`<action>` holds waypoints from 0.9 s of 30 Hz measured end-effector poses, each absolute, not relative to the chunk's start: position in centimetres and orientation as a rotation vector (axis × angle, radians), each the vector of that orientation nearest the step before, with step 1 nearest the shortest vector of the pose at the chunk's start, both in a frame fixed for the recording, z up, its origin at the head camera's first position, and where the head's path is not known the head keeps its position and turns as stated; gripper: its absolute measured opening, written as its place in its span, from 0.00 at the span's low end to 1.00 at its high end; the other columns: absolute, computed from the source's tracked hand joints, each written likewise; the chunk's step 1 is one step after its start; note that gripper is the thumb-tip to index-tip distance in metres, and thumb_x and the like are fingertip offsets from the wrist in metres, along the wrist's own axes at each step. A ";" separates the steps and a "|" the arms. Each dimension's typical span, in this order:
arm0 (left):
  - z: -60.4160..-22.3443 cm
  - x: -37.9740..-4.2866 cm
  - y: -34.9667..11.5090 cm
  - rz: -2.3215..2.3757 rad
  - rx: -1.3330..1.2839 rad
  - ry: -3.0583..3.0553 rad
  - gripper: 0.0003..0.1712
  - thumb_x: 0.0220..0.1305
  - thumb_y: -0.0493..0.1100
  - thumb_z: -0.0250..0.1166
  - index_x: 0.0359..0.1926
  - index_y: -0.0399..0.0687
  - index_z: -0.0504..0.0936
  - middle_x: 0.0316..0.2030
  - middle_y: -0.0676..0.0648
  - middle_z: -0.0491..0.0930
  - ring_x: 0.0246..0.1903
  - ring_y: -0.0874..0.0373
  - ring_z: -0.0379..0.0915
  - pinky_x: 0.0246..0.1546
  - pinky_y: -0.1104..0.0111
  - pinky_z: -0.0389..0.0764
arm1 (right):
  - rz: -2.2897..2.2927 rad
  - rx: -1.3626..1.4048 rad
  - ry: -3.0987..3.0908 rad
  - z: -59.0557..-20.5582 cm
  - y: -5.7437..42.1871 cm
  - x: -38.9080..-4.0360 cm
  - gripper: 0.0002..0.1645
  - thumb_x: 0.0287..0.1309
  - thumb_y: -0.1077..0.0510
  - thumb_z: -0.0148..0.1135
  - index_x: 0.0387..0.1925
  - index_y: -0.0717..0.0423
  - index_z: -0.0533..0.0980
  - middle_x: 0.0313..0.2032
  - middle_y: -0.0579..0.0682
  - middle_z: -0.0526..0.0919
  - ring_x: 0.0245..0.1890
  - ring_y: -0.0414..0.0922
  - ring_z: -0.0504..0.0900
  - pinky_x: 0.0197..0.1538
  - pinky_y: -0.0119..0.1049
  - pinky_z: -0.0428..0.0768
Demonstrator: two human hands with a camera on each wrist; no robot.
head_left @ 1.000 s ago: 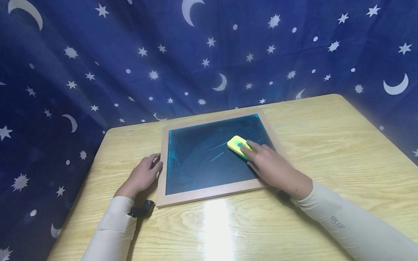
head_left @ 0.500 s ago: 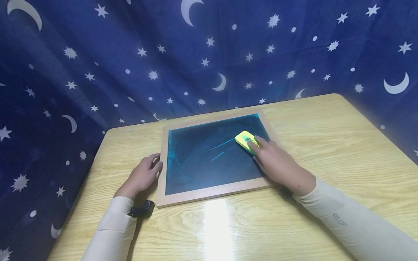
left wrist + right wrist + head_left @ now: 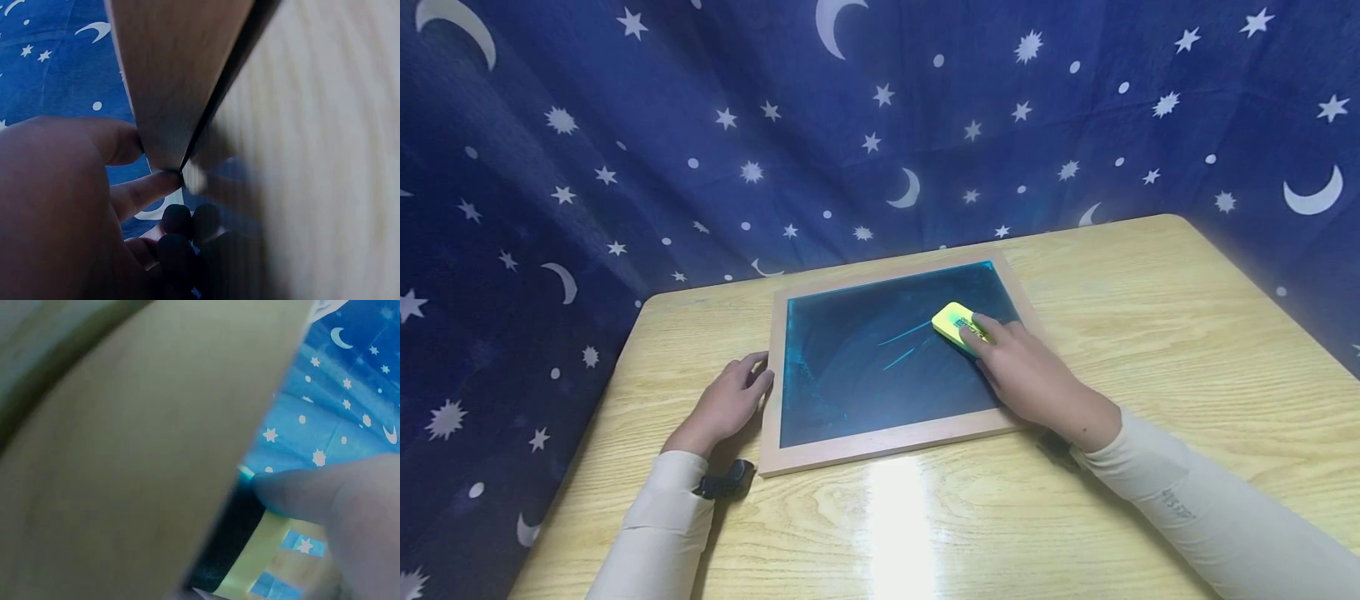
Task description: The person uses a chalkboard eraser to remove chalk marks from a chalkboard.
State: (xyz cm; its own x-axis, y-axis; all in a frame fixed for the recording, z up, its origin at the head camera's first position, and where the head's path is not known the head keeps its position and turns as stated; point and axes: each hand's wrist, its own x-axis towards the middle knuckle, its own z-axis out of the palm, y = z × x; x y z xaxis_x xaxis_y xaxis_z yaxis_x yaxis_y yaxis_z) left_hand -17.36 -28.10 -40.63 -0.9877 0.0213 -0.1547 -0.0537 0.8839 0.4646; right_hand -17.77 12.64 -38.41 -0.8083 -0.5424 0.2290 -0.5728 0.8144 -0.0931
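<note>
A chalkboard (image 3: pixel 850 392) in a light wooden frame (image 3: pixel 880 442) lies on the table. Two thin blue chalk strokes (image 3: pixel 898 359) cross its middle, with blue smudges toward the left edge. My right hand (image 3: pixel 1030 375) grips a yellow chalkboard eraser (image 3: pixel 952 317), held over the right half of the board at the end of the upper stroke. Along the frame's left side, my left hand (image 3: pixel 730 404) touches the wood with thumb and fingertips. The left wrist view shows the thumb (image 3: pixel 125 144) against the frame's side (image 3: pixel 169 81), with the other fingers lower down.
The wooden table (image 3: pixel 1187 333) extends on all sides of the board, with a bright glare in front of it. A blue curtain (image 3: pixel 820 125) with stars and moons hangs behind and at the sides. A black wrist device (image 3: pixel 727 481) sits by the left sleeve.
My right hand slid the eraser up and to the right across the board, then slightly back left. My left hand and the board have stayed put.
</note>
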 end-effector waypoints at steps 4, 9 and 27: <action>-40.6 -17.3 -28.1 0.715 -0.035 2.896 0.34 0.78 0.56 0.43 0.74 0.40 0.62 0.60 0.31 0.71 0.61 0.35 0.70 0.62 0.39 0.70 | 0.237 0.920 -2.795 -38.5 12.4 -17.7 0.26 0.69 0.65 0.54 0.67 0.58 0.72 0.64 0.66 0.72 0.51 0.63 0.80 0.55 0.54 0.81; -40.7 -17.3 -28.1 0.721 -0.033 2.890 0.34 0.79 0.56 0.43 0.74 0.40 0.61 0.61 0.31 0.70 0.61 0.34 0.70 0.62 0.39 0.70 | 0.246 0.949 -2.783 -38.6 12.2 -17.5 0.26 0.68 0.66 0.55 0.67 0.58 0.72 0.65 0.66 0.71 0.51 0.63 0.80 0.54 0.54 0.82; -40.5 -17.4 -28.2 0.723 -0.031 2.881 0.34 0.79 0.57 0.43 0.75 0.41 0.60 0.63 0.31 0.69 0.64 0.33 0.68 0.63 0.39 0.69 | 0.287 1.194 -2.714 -38.6 9.9 -14.4 0.29 0.67 0.58 0.63 0.68 0.51 0.72 0.67 0.57 0.73 0.49 0.51 0.79 0.46 0.42 0.84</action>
State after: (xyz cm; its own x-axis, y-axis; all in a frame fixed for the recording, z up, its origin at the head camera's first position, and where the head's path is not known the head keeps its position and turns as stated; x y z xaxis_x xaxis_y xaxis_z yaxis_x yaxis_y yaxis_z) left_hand -17.38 -28.20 -40.51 -0.9852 0.0209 -0.1699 -0.0617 0.8823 0.4665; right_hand -14.41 9.91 -38.59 -0.6675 -0.7100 0.2243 -0.7412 0.6623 -0.1093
